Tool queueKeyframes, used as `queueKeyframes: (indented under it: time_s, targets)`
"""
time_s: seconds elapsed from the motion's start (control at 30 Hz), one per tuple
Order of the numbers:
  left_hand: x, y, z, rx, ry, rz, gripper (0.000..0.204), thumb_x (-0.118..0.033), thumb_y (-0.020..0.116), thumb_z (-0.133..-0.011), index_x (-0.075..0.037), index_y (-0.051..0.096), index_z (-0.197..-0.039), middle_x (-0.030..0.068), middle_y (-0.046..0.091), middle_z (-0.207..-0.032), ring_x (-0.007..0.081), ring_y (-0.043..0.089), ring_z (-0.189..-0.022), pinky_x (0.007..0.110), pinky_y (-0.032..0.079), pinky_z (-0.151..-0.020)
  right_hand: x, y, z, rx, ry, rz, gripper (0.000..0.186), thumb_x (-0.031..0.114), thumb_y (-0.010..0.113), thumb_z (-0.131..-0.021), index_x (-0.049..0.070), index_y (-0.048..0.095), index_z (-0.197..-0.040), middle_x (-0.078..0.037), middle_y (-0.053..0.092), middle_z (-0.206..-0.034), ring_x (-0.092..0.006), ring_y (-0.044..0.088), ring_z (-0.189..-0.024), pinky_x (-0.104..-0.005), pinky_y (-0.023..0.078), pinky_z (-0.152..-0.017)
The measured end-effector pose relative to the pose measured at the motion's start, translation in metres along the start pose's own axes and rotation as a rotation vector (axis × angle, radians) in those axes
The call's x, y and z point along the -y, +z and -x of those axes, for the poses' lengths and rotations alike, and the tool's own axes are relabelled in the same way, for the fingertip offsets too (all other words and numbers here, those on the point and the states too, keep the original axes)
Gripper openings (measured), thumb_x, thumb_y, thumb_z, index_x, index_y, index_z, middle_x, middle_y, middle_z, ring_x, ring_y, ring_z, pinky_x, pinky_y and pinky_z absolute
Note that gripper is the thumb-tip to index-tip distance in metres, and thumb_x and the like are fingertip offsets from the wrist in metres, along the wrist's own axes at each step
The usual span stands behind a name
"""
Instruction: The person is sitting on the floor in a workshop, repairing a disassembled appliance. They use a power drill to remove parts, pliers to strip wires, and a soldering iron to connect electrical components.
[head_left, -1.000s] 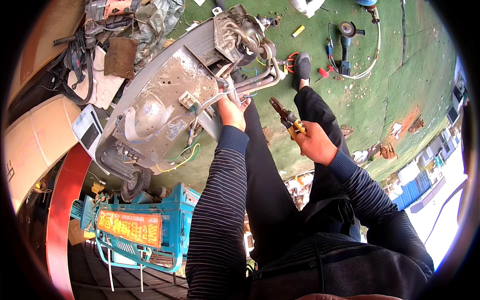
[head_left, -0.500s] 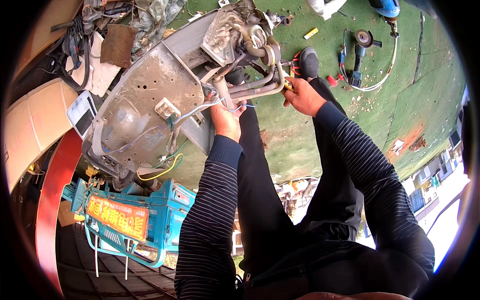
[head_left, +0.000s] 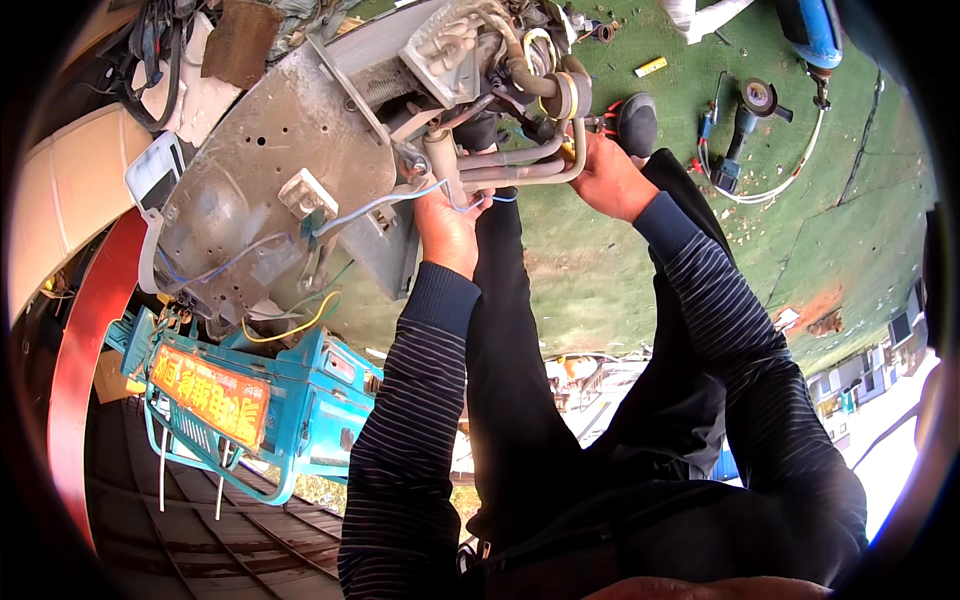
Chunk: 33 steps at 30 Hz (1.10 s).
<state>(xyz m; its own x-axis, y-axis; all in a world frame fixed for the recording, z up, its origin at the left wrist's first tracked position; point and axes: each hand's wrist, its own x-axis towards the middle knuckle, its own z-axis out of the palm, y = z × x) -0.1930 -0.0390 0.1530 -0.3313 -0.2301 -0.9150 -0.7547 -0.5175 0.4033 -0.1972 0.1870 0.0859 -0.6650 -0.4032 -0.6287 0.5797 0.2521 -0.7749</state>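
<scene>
A large grimy metal assembly [head_left: 262,140] lies tilted across the upper left, with bent pipes [head_left: 525,170], wires and a pale bracket. My left hand [head_left: 450,222] is closed on it from below, at a short metal cylinder [head_left: 441,158] with a blue wire [head_left: 380,210] running over it. My right hand [head_left: 610,177] is closed round the yellow-handled pliers at the pipes' right-hand bend; their jaws are hidden behind the pipes.
An angle grinder [head_left: 746,130], a blue tool [head_left: 805,30] with hose, and a small yellow object [head_left: 650,67] lie on green matting [head_left: 800,250] near my shoe [head_left: 637,125]. Cardboard [head_left: 75,190], a red panel [head_left: 85,360] and a teal three-wheeler [head_left: 320,410] are left.
My right hand has moved up and left, carrying the pliers into the pipes. My left hand stays on the assembly. The view has shifted, so the assembly sits higher in it.
</scene>
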Motion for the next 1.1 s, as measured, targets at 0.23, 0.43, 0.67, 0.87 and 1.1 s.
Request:
queueKeyframes:
  time_s: [0.23, 0.43, 0.67, 0.87, 1.1]
  targets:
    - [-0.005, 0.009, 0.009, -0.042, -0.020, 0.046, 0.046, -0.056, 0.037, -0.109, -0.017, 0.057, -0.119, 0.0045, 0.068, -0.100, 0.0187, 0.064, -0.079, 0.032, 0.048, -0.067, -0.003, -0.008, -0.012, 0.176, 0.009, 0.331, 0.041, -0.003, 0.072, -0.091, 0.000, 0.060, -0.131, -0.017, 0.071, -0.118, -0.0279, 0.070, -0.107, -0.0375, 0.056, -0.093]
    - [0.004, 0.005, 0.010, -0.092, -0.007, 0.085, 0.041, -0.053, 0.037, -0.109, -0.018, 0.057, -0.120, 0.0034, 0.068, -0.098, 0.0170, 0.062, -0.076, 0.030, 0.046, -0.065, -0.006, -0.003, -0.016, 0.151, 0.032, 0.134, 0.036, 0.001, 0.076, -0.091, -0.002, 0.063, -0.125, -0.014, 0.071, -0.109, -0.0252, 0.069, -0.101, -0.0356, 0.056, -0.092]
    - [0.000, 0.014, 0.023, -0.092, -0.008, 0.142, 0.040, -0.052, 0.042, -0.108, -0.018, 0.058, -0.122, 0.0029, 0.067, -0.110, 0.0183, 0.063, -0.089, 0.032, 0.048, -0.063, -0.006, -0.011, -0.028, 0.226, -0.047, 0.241, 0.047, 0.014, 0.083, -0.089, -0.003, 0.062, -0.127, -0.014, 0.070, -0.110, -0.0229, 0.068, -0.099, -0.0361, 0.056, -0.090]
    - [0.002, 0.027, 0.024, -0.239, -0.008, 0.198, 0.043, -0.054, 0.042, -0.108, -0.016, 0.058, -0.119, 0.0048, 0.067, -0.107, 0.0196, 0.062, -0.085, 0.032, 0.046, -0.061, -0.013, -0.019, -0.035, 0.238, -0.066, 0.286, 0.053, 0.015, 0.084, -0.087, -0.005, 0.060, -0.130, -0.016, 0.071, -0.111, -0.0230, 0.070, -0.098, -0.0367, 0.058, -0.087]
    - [0.004, 0.010, 0.014, -0.107, -0.055, 0.109, 0.048, -0.055, 0.037, -0.106, -0.013, 0.060, -0.111, 0.0053, 0.068, -0.097, 0.0209, 0.061, -0.070, 0.033, 0.046, -0.060, -0.014, -0.013, -0.025, 0.228, -0.060, 0.281, 0.043, 0.009, 0.085, -0.085, 0.001, 0.060, -0.119, -0.007, 0.064, -0.106, -0.0176, 0.063, -0.094, -0.0340, 0.056, -0.084]
